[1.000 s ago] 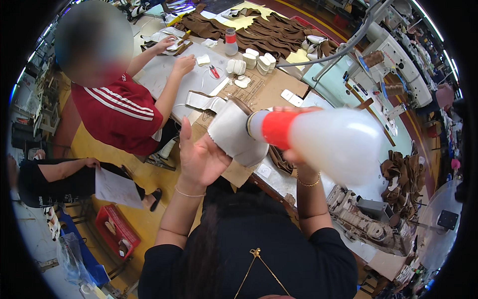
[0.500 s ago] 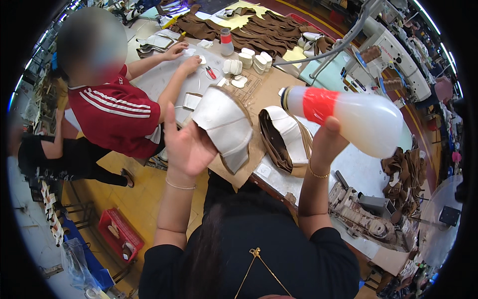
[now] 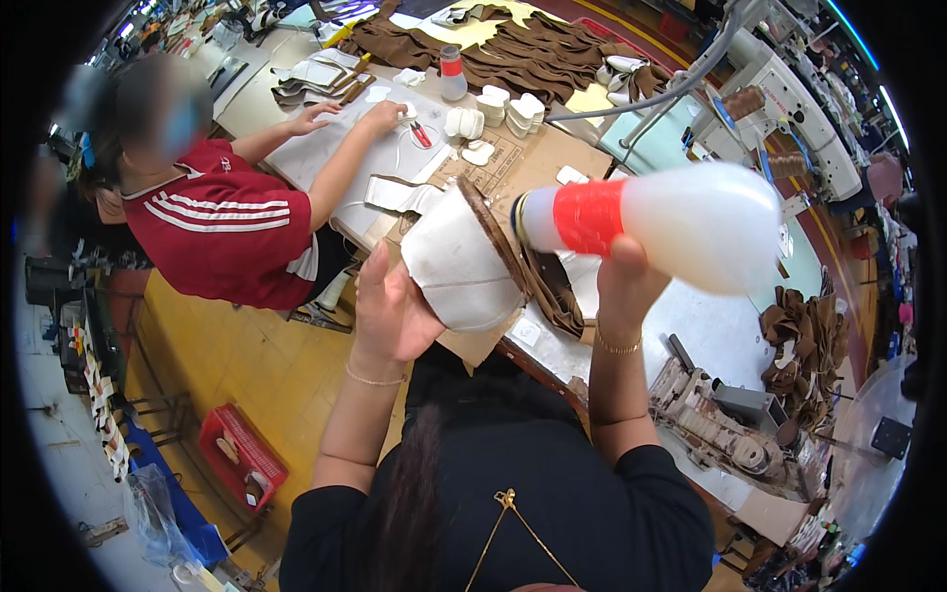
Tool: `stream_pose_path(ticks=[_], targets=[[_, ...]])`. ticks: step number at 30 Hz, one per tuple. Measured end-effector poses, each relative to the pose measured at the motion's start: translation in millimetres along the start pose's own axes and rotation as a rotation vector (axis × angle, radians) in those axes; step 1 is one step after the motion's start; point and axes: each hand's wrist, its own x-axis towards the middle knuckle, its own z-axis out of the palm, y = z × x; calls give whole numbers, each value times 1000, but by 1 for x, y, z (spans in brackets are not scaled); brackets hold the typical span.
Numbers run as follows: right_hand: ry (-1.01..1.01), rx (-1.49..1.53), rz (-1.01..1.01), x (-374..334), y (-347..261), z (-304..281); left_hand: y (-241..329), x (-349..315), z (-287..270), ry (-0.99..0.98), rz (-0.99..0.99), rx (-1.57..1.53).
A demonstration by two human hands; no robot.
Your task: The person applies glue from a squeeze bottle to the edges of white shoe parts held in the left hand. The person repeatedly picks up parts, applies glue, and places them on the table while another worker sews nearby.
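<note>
My left hand (image 3: 393,316) holds a curved, stitched piece (image 3: 459,261) by its left side. White lining faces me, with a brown edge along its right; it looks like a shoe upper. Some of my left fingers are hidden behind it. In my right hand (image 3: 631,286) is a squeeze bottle (image 3: 705,225), translucent, with cloudy pale contents and a red band. The bottle lies almost level, and its dark-ringed neck points left at the upper's brown edge. I cannot tell whether they touch. A similar brown and white piece (image 3: 555,301) rests on the table behind, partly covered.
Across the table on the left, a co-worker in a red shirt (image 3: 222,222) handles small white pieces near red snips (image 3: 421,135). White pads (image 3: 464,123), another bottle (image 3: 453,74) and brown strips (image 3: 513,69) lie farther back. A sewing machine (image 3: 740,414) stands at right.
The upper has turned in my left hand, so its brown edge now faces the bottle. The bottle has moved left and tipped nearer level, bringing its neck to the piece.
</note>
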Motion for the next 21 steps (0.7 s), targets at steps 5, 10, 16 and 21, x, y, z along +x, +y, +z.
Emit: stream_pose_path(ticks=[5,10,16,21], targets=[[-106,-323,-206,3,2,-3,4,5,-1,-61,-38,-30],[-23,-115,-83,-1,-15,-3,1,7,12,-8,-34,-108],[-432,-39,3,-23,-19,13,1,8,19,-211,-54,-95],[-367,188,189,-12,-9,3,5,4,27,-70,11,-162]])
